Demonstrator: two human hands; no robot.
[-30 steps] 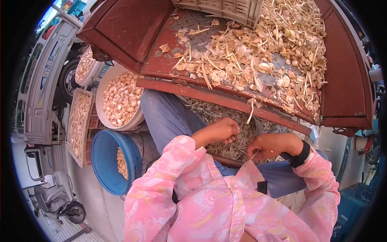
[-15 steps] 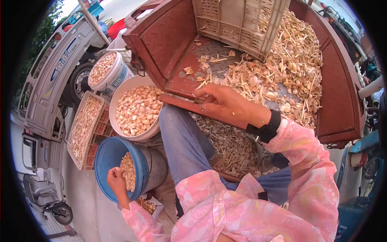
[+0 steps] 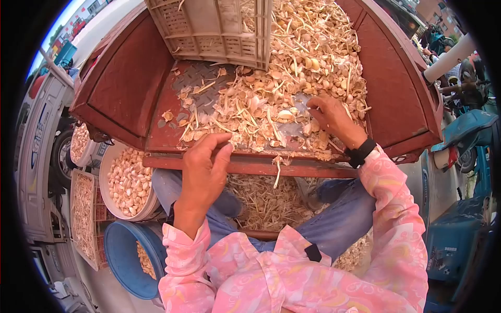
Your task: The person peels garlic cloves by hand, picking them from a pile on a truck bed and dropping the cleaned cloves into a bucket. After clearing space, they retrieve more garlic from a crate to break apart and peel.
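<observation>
My left hand (image 3: 204, 169) is raised over the front edge of the red cart bed (image 3: 250, 164), thumb and fingers apart, nothing visible between them. Farther right, my right hand (image 3: 336, 119) reaches in over the garlic skins and stalks (image 3: 255, 99), with its fingers curved and parted and no object seen in them. Left of its fingertips a pale garlic clove (image 3: 285, 115) lies on the bed. A dry stalk (image 3: 277, 172) hangs over the cart's front lip between the two hands.
A plastic crate (image 3: 216, 34) stands tilted on the bed. To the left are a white bucket of cloves (image 3: 128, 182), a blue bucket (image 3: 130, 250) partly filled with cloves, and a crate of garlic (image 3: 83, 214). Skins and stalks (image 3: 266, 201) cover the ground between my legs.
My left hand has come up from the blue bucket to the cart edge. My right hand has moved from the front lip in over the pile. The view has turned right.
</observation>
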